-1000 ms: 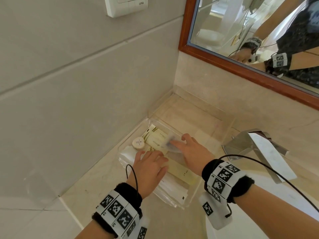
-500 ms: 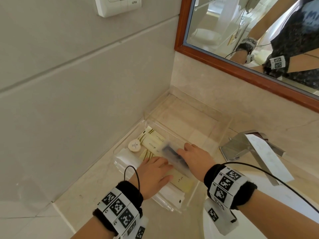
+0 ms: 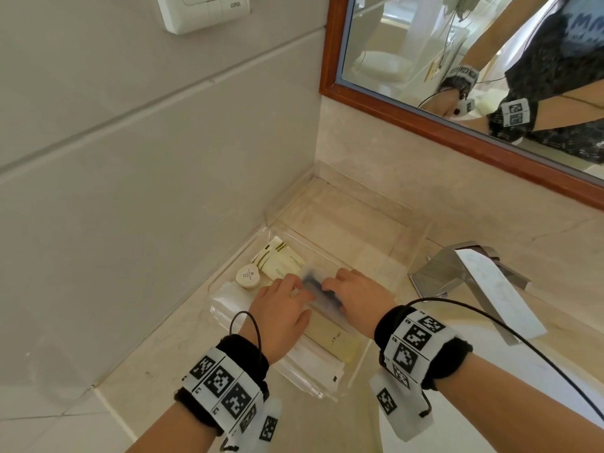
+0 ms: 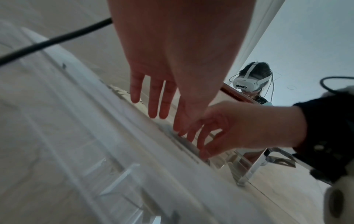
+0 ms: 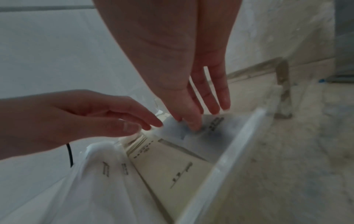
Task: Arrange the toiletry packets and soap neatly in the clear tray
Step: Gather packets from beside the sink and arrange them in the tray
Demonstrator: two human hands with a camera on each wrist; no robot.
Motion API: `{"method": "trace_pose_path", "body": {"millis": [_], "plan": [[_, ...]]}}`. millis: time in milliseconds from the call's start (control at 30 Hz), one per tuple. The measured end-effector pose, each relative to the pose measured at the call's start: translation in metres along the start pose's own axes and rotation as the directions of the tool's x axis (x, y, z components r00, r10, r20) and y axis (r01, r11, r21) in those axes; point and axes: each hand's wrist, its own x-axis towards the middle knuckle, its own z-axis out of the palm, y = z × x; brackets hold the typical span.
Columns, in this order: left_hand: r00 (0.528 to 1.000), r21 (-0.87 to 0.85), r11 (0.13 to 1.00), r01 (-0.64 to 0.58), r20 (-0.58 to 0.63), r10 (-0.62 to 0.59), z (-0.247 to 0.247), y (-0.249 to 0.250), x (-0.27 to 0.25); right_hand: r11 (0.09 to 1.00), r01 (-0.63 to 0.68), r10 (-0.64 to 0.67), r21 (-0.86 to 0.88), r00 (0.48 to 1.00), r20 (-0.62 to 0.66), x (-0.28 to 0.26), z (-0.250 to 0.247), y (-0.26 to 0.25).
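A clear tray (image 3: 354, 371) sits in the counter corner. It holds a round soap (image 3: 248, 276), cream packets (image 3: 281, 259), a long cream box (image 3: 333, 338) and white packets (image 3: 313, 364). On top lies a translucent packet (image 3: 318, 291) with a dark item inside. My right hand (image 3: 330, 284) pinches this translucent packet (image 5: 214, 128) with thumb and forefinger, the other fingers straight. My left hand (image 3: 287, 286) is flat, its fingertips (image 5: 153, 123) touching the packet's left edge. Both palms hide the tray's middle.
A second, larger clear tray (image 3: 421, 230) stands behind, against the back wall. A chrome faucet (image 3: 457, 266) juts out at the right over the white basin (image 3: 490, 354). The tiled wall (image 3: 130, 191) runs close along the left. A mirror (image 3: 474, 60) hangs above.
My right hand has drawn the translucent packet from the far cream packets toward the tray's middle. My left hand slid forward until its fingertips met the packet.
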Motion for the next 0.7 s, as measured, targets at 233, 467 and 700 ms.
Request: {"method": "trace_pose_path", "body": {"millis": [233, 467, 700], "plan": [[1.0, 0.048, 0.999, 0.024, 0.004, -0.024, -0.022, 0.015, 0.007, 0.994, -0.035, 0.046, 0.104, 0.993, -0.105, -0.021, -0.015, 0.01], [0.993, 0.034, 0.996, -0.087, -0.075, 0.089, -0.043, 0.08, 0.024, 0.974, -0.115, 0.16, 0.196, 0.959, -0.234, -0.075, -0.046, 0.035], [0.972, 0.031, 0.985, -0.172, -0.159, 0.175, -0.043, 0.153, 0.031, 0.908, -0.305, 0.389, 0.288, 0.869, -0.305, -0.161, -0.047, 0.075]]}}
